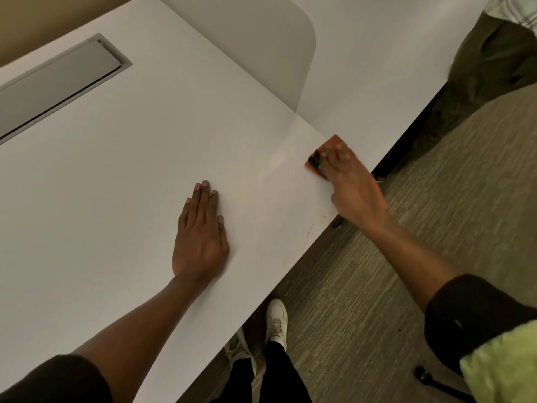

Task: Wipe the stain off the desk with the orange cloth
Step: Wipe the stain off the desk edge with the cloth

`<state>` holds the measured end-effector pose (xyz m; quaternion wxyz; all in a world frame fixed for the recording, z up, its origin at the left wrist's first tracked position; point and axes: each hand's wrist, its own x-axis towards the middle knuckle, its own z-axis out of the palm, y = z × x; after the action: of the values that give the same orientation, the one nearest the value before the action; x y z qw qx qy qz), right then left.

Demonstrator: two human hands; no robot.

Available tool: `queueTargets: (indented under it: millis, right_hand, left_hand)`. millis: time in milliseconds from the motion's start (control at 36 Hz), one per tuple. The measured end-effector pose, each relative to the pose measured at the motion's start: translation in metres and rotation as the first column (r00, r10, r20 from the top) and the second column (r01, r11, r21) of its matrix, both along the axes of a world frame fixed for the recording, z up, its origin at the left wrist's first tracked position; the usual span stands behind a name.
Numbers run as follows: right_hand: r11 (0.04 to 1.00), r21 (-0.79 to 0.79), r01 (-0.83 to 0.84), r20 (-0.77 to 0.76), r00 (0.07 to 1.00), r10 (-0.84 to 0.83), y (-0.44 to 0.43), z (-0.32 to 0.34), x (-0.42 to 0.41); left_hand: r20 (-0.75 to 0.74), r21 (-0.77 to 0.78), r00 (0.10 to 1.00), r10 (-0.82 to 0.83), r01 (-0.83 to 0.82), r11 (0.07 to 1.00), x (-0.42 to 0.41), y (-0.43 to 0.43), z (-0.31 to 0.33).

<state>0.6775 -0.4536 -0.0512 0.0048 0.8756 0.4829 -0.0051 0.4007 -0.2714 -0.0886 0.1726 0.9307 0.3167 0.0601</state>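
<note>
Our right hand (347, 181) presses the orange cloth (325, 154) flat at the white desk's (116, 170) near edge, fingers spread over it.

Faint reddish specks (316, 222) mark the edge nearby; our left hand (200, 231) lies open, palm down, beside them. A clear divider panel (261, 53) stands just behind the cloth.

Left hand (200, 237) flat on desk (116, 175); right hand (348, 181) on cloth (334, 141) near edge.

Your smooth white desk (130, 158) carries a grey rectangular recessed cable hatch (55, 82) near its far edge. Your left hand (200, 237) lies flat toward the near edge. A small orange cloth (334, 141) sits at the near right corner under your right hand (348, 181). Faint reddish specks (316, 222) mark the near edge.
</note>
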Motion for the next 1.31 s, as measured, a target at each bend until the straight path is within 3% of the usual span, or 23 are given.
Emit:
queueTargets:
  millis: [139, 250, 444, 528, 667, 778, 861, 972, 1083, 1306]
  right_hand:
    - [0.984, 0.043, -0.173, -0.038, 0.984, 0.175, -0.033, -0.011, -0.084]
    - [0.973, -0.023, -0.230, -0.035, 0.973, 0.229, -0.043, -0.006, -0.090]
    - [0.992, 0.012, 0.127, 0.011, 0.992, -0.127, -0.011, -0.002, -0.003]
    - [0.984, 0.037, 0.174, -0.019, 0.985, -0.174, -0.006, -0.003, -0.015]
    - [0.992, 0.088, -0.091, -0.047, 0.994, 0.095, -0.031, -0.013, -0.105]
    - [0.968, 0.024, -0.249, -0.070, 0.966, 0.250, -0.055, -0.014, -0.141]
    - [0.984, -0.009, -0.178, 0.006, 0.984, 0.178, -0.048, -0.010, -0.103]
    - [0.998, -0.016, 0.068, -0.018, 0.998, -0.068, -0.030, -0.009, -0.031]
    - [0.993, 0.002, 0.117, -0.020, 0.993, -0.117, -0.017, -0.004, -0.022]
    - [0.977, 0.039, -0.208, -0.082, 0.974, 0.210, -0.040, -0.012, -0.143]
  left_hand:
    - [0.001, 0.008, 1.000, -0.002, 0.002, 1.000, 0.001, 0.000, 0.000]
    - [-0.002, -0.002, 1.000, 0.001, -0.001, 1.000, 0.001, 0.000, 0.000]
    - [-0.008, 0.002, 1.000, 0.003, -0.003, 1.000, 0.001, 0.000, 0.003]
    - [-0.005, -0.009, 1.000, 0.008, -0.008, 1.000, 0.001, 0.000, 0.005]
    - [-0.001, -0.018, 1.000, 0.009, -0.009, 1.000, 0.001, -0.001, 0.006]
    - [0.001, -0.023, 1.000, 0.009, -0.009, 1.000, 0.001, -0.001, 0.006]
    - [0.000, -0.020, 1.000, 0.008, -0.008, 1.000, 0.002, -0.001, 0.007]
    - [-0.002, -0.007, 1.000, -0.002, 0.002, 1.000, 0.001, -0.002, 0.007]
    - [-0.017, -0.004, 1.000, -0.006, 0.006, 1.000, 0.000, -0.002, 0.006]
    - [-0.024, -0.023, 1.000, 0.001, -0.001, 1.000, -0.001, -0.001, 0.006]
